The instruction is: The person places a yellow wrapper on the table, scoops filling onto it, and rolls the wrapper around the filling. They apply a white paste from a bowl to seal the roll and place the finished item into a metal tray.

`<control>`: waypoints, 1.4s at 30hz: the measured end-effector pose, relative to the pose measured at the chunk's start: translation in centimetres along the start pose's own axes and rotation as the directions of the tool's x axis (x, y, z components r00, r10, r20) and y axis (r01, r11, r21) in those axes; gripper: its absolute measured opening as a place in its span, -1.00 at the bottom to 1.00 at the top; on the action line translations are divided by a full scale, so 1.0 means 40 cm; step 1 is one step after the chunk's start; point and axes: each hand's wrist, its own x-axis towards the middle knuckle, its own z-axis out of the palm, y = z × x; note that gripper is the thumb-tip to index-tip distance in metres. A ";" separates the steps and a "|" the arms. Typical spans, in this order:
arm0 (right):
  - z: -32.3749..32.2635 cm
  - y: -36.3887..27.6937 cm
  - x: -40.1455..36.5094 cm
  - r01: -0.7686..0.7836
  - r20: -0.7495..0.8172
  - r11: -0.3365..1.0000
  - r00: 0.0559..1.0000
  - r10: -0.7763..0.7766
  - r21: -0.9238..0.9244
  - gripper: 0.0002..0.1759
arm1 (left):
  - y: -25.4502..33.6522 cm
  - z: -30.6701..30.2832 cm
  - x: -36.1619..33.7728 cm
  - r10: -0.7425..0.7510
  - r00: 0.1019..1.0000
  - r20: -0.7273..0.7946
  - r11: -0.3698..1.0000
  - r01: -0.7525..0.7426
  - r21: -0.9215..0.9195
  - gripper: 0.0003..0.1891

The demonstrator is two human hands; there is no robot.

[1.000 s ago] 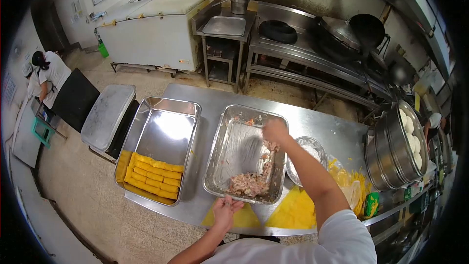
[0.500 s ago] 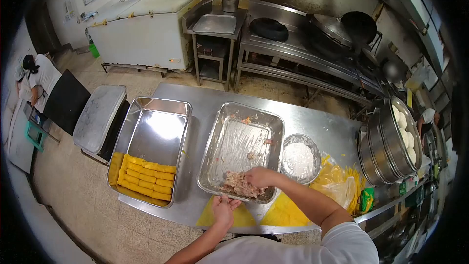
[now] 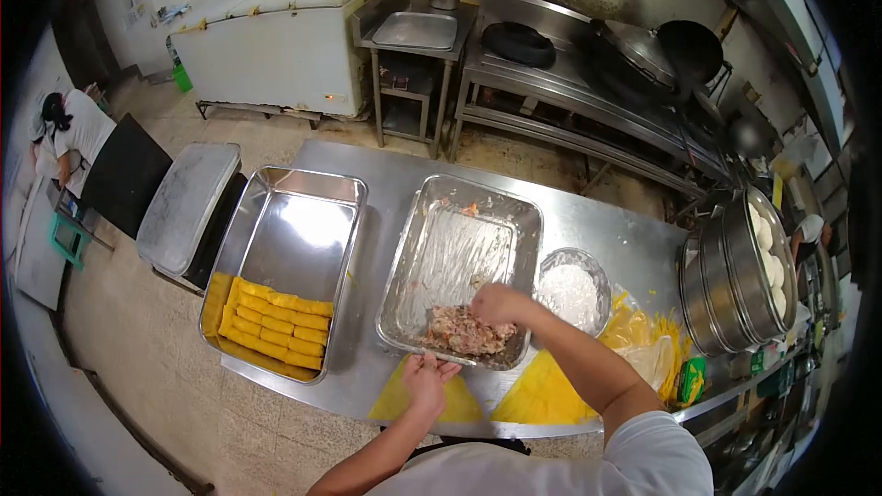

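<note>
Minced meat filling [image 3: 464, 331] lies heaped at the near end of a deep metal pan [image 3: 397, 276], whose floor is smeared with residue. My right hand [image 3: 501, 304] reaches into the pan with its fingers curled in at the top of the heap; its fingertips are partly hidden. At the pan's near rim, my left hand [image 3: 429, 380] grips the edge. Two yellow wrapper sheets [image 3: 547, 392] lie on the table by the near edge, one on each side of the pan's near corner. Yellow rolls [image 3: 276, 326] sit in rows in another metal tray [image 3: 360, 220] on the left.
A bowl of white powder or paste [image 3: 571, 294] stands right of the pan. Beyond it are a plastic bag with yellow strips [image 3: 643, 340] and stacked steamers [image 3: 726, 276] holding white buns. A stove [image 3: 570, 73] and chest freezer [image 3: 266, 64] are behind. Another person [image 3: 87, 133] sits far left.
My right hand has lifted slightly, showing more of the meat filling beneath it. My left hand stays at the pan's rim. The whole view has shifted a little.
</note>
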 end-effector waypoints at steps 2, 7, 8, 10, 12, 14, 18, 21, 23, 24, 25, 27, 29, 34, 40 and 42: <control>-0.053 0.109 0.102 -0.055 -0.311 0.993 0.950 0.020 -0.106 -0.63 | -0.002 -0.006 0.000 0.013 1.000 0.023 1.000 -0.012 -0.014 -0.93; -0.161 0.270 0.366 -0.285 -0.519 0.869 0.711 0.474 0.403 -0.58 | -0.004 -0.006 -0.006 0.083 0.996 0.030 0.996 -0.084 0.036 -0.89; -0.169 0.251 0.394 -0.250 -0.506 0.890 0.749 0.427 0.381 -0.58 | -0.003 -0.002 -0.004 0.083 0.996 0.016 0.995 -0.084 0.057 -0.89; -0.129 0.214 0.509 -0.062 -0.691 0.979 0.700 0.180 0.192 -0.60 | -0.002 0.004 -0.004 0.084 0.996 -0.011 0.992 -0.083 0.090 -0.89; -0.098 0.138 0.562 0.061 -0.758 0.996 0.652 0.006 0.060 -0.61 | -0.002 0.010 -0.006 0.083 0.996 -0.023 0.990 -0.080 0.119 -0.88; -0.091 0.038 0.542 0.133 -0.759 0.991 0.646 -0.080 0.009 -0.58 | 0.004 0.018 -0.011 0.074 0.997 -0.036 0.987 -0.068 0.147 -0.87; -0.065 -0.012 0.597 0.186 -0.839 0.967 0.541 0.048 0.175 -0.59 | 0.001 0.016 -0.011 0.107 0.994 0.001 0.982 -0.106 0.157 -0.88; -0.071 -0.030 0.622 0.198 -0.853 0.948 0.508 0.118 0.249 -0.63 | 0.007 0.018 -0.014 0.092 0.996 0.006 0.980 -0.092 0.178 -0.88; -0.059 -0.064 0.639 0.271 -0.797 0.888 0.584 0.154 0.371 -0.63 | 0.006 0.021 -0.014 0.093 0.996 0.007 0.979 -0.092 0.181 -0.87; -0.043 -0.084 0.617 0.329 -0.773 0.854 0.621 0.127 0.404 -0.65 | 0.004 0.021 -0.015 0.092 0.996 0.009 0.979 -0.092 0.184 -0.87; -0.018 -0.111 0.566 0.384 -0.752 0.813 0.652 0.097 0.438 -0.66 | 0.000 0.021 -0.010 0.091 0.996 -0.013 0.983 -0.088 0.159 -0.87; 0.037 -0.173 0.451 0.446 -0.702 0.756 0.712 0.024 0.479 -0.70 | -0.014 0.021 0.000 0.087 0.995 -0.058 0.992 -0.081 0.100 -0.87; 0.097 -0.213 0.340 0.498 -0.616 0.728 0.777 -0.134 0.471 -0.76 | -0.001 0.023 0.010 0.086 0.994 -0.065 0.987 -0.076 0.143 -0.87; 0.127 -0.288 0.177 0.527 -0.393 0.778 0.832 -0.391 0.342 -0.83 | 0.035 0.045 0.008 0.106 0.994 -0.040 0.990 -0.101 0.101 -0.89; -0.053 -0.146 0.506 0.414 -0.702 0.691 0.686 0.191 0.592 -0.80 | 0.002 0.018 0.030 0.096 0.995 -0.034 0.992 -0.092 0.089 -0.89; -0.043 -0.131 0.582 0.460 -0.701 0.602 0.667 0.251 0.653 -0.77 | 0.006 0.025 0.026 0.098 0.993 -0.061 0.989 -0.091 0.119 -0.89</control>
